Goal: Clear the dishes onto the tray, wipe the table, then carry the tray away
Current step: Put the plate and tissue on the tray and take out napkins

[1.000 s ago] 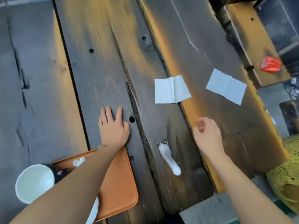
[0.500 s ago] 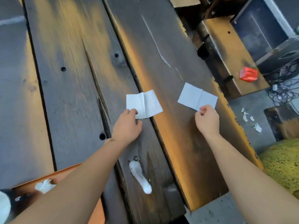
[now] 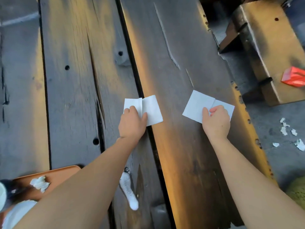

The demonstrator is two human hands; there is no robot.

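Observation:
Two white paper napkins lie on the dark plank table (image 3: 69, 100). My left hand (image 3: 132, 122) rests on the near left part of the left napkin (image 3: 151, 109), fingers curled onto it. My right hand (image 3: 215, 120) presses its curled fingers on the near edge of the right napkin (image 3: 196, 104). An orange tray (image 3: 54, 172) sits at the bottom left with a crumpled tissue (image 3: 39, 183), a white plate (image 3: 18, 212) and a white cup (image 3: 2, 195), partly hidden by my left forearm.
A white smear (image 3: 129, 194) runs along a plank near the front edge. A bench (image 3: 264, 47) with a red packet (image 3: 293, 76) stands to the right. Paper scraps (image 3: 288, 134) litter the grey floor. A yellow-green object (image 3: 297, 190) shows at the lower right.
Both hands reached forward from the near table and landed on the napkins, left on the left one and right on the right one. The view moved forward, and the tray slid towards the bottom left.

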